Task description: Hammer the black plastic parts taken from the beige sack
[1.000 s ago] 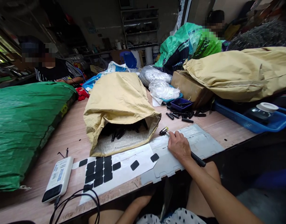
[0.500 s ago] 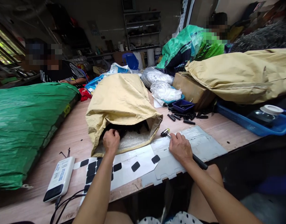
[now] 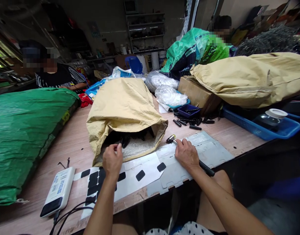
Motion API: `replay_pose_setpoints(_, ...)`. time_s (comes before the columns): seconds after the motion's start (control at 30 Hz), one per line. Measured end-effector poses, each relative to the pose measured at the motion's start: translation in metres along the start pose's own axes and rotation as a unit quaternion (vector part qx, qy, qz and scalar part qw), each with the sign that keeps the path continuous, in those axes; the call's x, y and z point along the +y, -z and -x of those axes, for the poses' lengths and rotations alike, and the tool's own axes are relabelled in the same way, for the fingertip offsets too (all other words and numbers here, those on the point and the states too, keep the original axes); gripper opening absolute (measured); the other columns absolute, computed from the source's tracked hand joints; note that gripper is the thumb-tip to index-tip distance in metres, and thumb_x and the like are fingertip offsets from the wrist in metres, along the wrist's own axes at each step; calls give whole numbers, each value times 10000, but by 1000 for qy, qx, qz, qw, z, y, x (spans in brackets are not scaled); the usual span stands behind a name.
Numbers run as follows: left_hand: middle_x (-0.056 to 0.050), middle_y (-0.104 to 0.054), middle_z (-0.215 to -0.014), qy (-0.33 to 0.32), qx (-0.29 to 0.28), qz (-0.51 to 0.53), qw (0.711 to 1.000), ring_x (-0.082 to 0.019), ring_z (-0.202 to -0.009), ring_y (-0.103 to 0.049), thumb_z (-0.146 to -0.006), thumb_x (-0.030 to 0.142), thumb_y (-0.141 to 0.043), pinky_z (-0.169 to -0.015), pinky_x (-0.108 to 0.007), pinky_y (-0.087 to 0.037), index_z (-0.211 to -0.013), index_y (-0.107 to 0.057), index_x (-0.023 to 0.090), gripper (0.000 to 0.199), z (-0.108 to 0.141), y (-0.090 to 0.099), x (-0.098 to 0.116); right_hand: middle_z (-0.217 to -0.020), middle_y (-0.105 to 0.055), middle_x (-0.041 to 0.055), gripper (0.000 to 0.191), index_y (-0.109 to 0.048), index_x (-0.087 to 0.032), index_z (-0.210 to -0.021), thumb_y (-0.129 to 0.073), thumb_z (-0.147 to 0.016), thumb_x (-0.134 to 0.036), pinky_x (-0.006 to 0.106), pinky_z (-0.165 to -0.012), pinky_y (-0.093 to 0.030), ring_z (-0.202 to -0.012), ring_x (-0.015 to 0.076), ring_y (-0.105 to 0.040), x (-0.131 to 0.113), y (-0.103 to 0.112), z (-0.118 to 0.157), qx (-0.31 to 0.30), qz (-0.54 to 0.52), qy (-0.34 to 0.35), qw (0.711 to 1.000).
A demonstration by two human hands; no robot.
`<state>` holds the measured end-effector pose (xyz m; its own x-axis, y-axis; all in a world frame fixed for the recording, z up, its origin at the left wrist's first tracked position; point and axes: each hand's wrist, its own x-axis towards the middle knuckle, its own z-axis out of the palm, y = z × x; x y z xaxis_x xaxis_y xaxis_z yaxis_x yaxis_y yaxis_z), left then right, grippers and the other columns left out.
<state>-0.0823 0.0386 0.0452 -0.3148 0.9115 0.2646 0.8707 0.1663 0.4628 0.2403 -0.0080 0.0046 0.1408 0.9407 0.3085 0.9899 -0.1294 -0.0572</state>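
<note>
At far left lies one green sack (image 3: 30, 130), with one person (image 3: 59, 75) behind it. One white device (image 3: 58, 191), a black cable (image 3: 74, 207) at its end, lies beside one sheet of white paper (image 3: 130, 187). Black squares (image 3: 140, 175) lie on the paper; the left forearm hides some, so their total cannot be told. The left hand (image 3: 115, 148) is at the mouth of one open tan sack (image 3: 125, 104), fingertips near the black pieces (image 3: 125, 141) inside; whether it grips one cannot be told. Well apart from it, the right hand (image 3: 185, 148) is closed round one hammer (image 3: 171, 138), over a grey sheet (image 3: 208, 148). Beyond are two clear bags (image 3: 171, 96), one purple tray (image 3: 189, 110), three loose black pieces in front, and one cardboard box (image 3: 197, 93). At right, one blue tray (image 3: 252, 125) holds one white-lidded jar (image 3: 272, 117), near a second tan sack (image 3: 247, 78).
</note>
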Motion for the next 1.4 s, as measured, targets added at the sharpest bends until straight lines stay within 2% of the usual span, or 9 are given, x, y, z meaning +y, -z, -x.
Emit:
replay_pose_setpoints(0.03,-111,-697,-1011,-56,-7,36,998,-268,-917,-642,-1005,411,-496,-814,-364,-500,-1039,-695,177,309,15,-1,13,-1025,-595,91,288,-640,-215,-1219,-476,-985,-247,336,-735,-311,-962,235,-520,0,0,0,2,0,1,1000)
replay_pose_setpoints(0.13,-61,-683,-988,-226,-108,102,963,-234,-944,-608,-1004,352,-553,-847,-340,-481,-1012,-680,214,188,55,-14,54,-1021,-595,86,284,-641,-216,-1217,-481,-986,-260,339,-740,-315,-959,235,-520,1,0,0,9,1,1,1000)
replay_pose_setpoints(0.23,-56,-666,-966,-287,-162,82,941,-242,-951,-581,-985,314,-611,-853,-357,-461,-990,-685,217,122,77,-34,78,-1016,-595,83,278,-645,-216,-1209,-486,-984,-259,338,-742,-319,-959,232,-520,1,-1,1,12,1,1,1000)
replay_pose_setpoints(0.4,-46,-646,-969,-264,-167,137,940,-242,-969,-557,-898,267,-730,-884,-371,-450,-1005,-710,222,118,81,-56,67,-1018,-601,90,285,-649,-215,-1216,-483,-988,-260,335,-735,-327,-953,230,-524,0,-2,2,13,0,2,1000)
replay_pose_setpoints(0.6,-28,-657,-934,-245,-188,190,932,-227,-942,-556,-815,211,-805,-866,-354,-437,-958,-714,213,170,77,-59,59,-1031,-639,102,331,-663,-206,-1259,-473,-990,-234,338,-750,-383,-973,241,-571,7,3,-1,-11,-27,13,999)
replay_pose_setpoints(0.77,-28,-675,-947,-243,-199,178,933,-236,-959,-569,-831,302,-817,-866,-362,-425,-976,-733,230,182,78,-61,62,-1090,-698,90,388,-635,-207,-1333,-411,-1021,-269,321,-791,-494,-967,210,-650,10,18,17,36,-200,-6,979)
replay_pose_setpoints(0.93,-25,-673,-949,-248,-193,169,934,-239,-979,-576,-849,328,-805,-871,-364,-418,-1017,-751,248,193,80,-60,63,-1190,-726,80,384,-641,-227,-1324,-416,-1018,-287,330,-935,-552,-1094,199,-683,-4,29,49,43,-343,41,937)
replay_pose_setpoints(1.1,-23,-667,-939,-241,-187,171,937,-231,-977,-584,-846,309,-804,-869,-351,-423,-1011,-757,259,178,80,-60,63,-1187,-728,80,396,-627,-238,-1361,-422,-1023,-269,330,-963,-564,-1098,193,-693,-19,34,61,51,-360,63,929)
replay_pose_setpoints(1.4,-13,-654,-917,-238,-184,169,938,-217,-941,-579,-849,328,-808,-846,-342,-402,-997,-764,267,166,79,-64,61,-1127,-727,78,409,-617,-246,-1382,-413,-1028,-240,318,-914,-587,-1040,192,-705,-26,34,65,24,-318,82,944)
